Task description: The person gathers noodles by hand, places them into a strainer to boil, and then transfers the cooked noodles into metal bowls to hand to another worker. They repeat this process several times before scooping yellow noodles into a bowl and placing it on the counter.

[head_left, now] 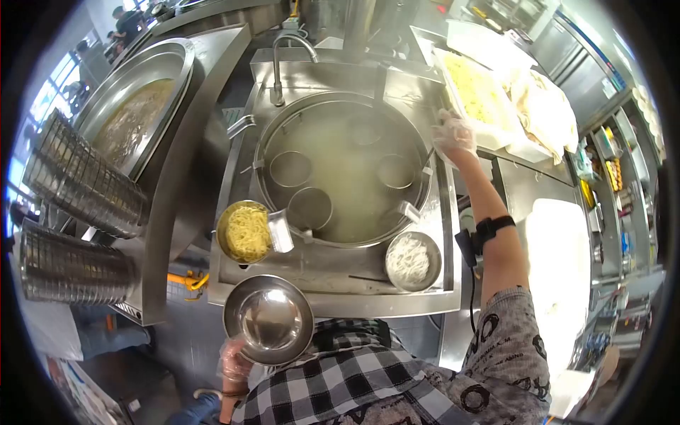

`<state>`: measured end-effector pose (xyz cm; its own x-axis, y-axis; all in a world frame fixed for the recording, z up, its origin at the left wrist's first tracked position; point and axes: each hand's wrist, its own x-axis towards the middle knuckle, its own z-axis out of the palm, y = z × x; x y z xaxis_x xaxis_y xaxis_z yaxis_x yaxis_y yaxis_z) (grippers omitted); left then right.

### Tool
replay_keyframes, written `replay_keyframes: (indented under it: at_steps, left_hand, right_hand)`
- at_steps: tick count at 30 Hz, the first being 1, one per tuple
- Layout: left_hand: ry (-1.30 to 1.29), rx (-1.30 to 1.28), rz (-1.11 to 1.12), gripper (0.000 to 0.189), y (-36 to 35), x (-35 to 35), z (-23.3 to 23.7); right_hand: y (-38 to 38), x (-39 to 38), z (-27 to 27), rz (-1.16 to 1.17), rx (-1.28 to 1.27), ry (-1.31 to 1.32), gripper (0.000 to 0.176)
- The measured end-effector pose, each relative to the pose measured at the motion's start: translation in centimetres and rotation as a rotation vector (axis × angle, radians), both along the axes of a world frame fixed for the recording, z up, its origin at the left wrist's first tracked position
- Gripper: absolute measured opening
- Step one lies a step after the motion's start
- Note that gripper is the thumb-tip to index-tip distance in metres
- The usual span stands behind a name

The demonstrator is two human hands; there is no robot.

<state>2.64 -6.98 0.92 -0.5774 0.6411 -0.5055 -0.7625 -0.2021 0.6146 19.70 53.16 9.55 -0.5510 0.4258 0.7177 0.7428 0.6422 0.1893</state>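
My left hand (pixel 236 363), in a clear plastic glove, grips the rim of a shiny metal bowl (pixel 269 319) in front of my apron. The bowl holds nothing. My right hand (pixel 454 134), also gloved, is at the right rim of a large round pot (pixel 266 205) of cloudy liquid, beside a white tray of yellow noodles (pixel 471 88). Its fingers are curled and a thin dark stick-like edge shows below them; I cannot tell what they hold. Several round strainers, one a front strainer (pixel 310 208), sit in the pot.
A strainer of yellow noodles (pixel 248 232) rests at the pot's front left. White noodles fill a small bowl (pixel 413 262) at the front right. A faucet (pixel 278 88) stands behind the pot. Stacked metal bowls (pixel 78 265) and a wide pan of brown liquid (pixel 134 117) are on the left.
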Motion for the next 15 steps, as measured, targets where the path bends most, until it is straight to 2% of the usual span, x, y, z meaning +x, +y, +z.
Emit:
replay_keyframes:
  at_steps: [1,2,3,4,5,6,7,9,10,11,12,13,14,15]
  left_hand:
    - [0.005,-0.007,0.016,0.011,0.7,1.3,-0.6]
    - [0.498,-0.200,-0.019,0.010,0.7,2.7,-1.8]
    - [0.741,-0.299,-0.053,0.009,0.3,4.1,-3.6]
    - [0.980,-0.416,-0.062,0.009,-0.2,5.4,-5.5]
    - [0.595,-0.222,0.033,0.008,-1.1,6.4,-8.4]
    - [0.213,-0.021,0.128,0.011,-0.5,7.4,-8.8]
    - [0.215,-0.022,0.143,0.011,-0.1,8.2,-9.1]
    - [-0.118,-0.043,0.171,0.008,3.0,9.0,-6.1]
    - [-0.112,-0.041,0.182,0.008,4.5,9.5,-4.7]
    - [0.422,-0.189,0.106,0.009,5.9,10.2,-3.2]
    - [0.955,-0.338,0.015,0.010,7.0,10.6,-1.8]
    - [1.488,-0.482,-0.092,0.010,7.7,10.7,-0.7]
    - [1.490,-0.485,-0.092,0.010,8.2,10.6,0.2]
    - [0.678,-0.253,0.039,0.011,8.7,10.6,0.8]
  right_hand:
    - [1.7,0.0,-0.5,-0.022,-0.283,-0.321,0.022]
    - [2.5,-0.1,-0.5,-0.043,-0.564,-0.652,0.020]
    - [2.6,0.0,0.2,-0.028,-0.572,-0.659,0.020]
    - [2.1,0.3,1.4,0.038,-0.602,-0.970,0.019]
    - [1.9,0.8,2.1,0.107,-0.612,-1.281,0.020]
    - [1.5,2.2,1.8,0.035,-0.835,-1.108,0.021]
    - [1.0,3.8,1.7,0.038,-1.022,-1.026,0.022]
    - [0.1,6.5,2.0,0.097,-1.366,-0.946,0.024]
    - [0.1,7.4,1.6,-0.007,-1.516,-0.858,0.024]
    - [0.1,8.3,0.9,-0.115,-1.665,-0.764,0.025]
    - [0.2,9.1,-0.1,-0.104,-1.669,-0.765,0.025]
    - [0.4,9.8,-1.4,-0.023,-1.907,-0.675,0.024]
    - [0.4,10.6,-2.9,0.059,-2.138,-0.574,0.023]
    - [0.6,11.1,-6.2,0.146,-2.371,-0.357,0.021]
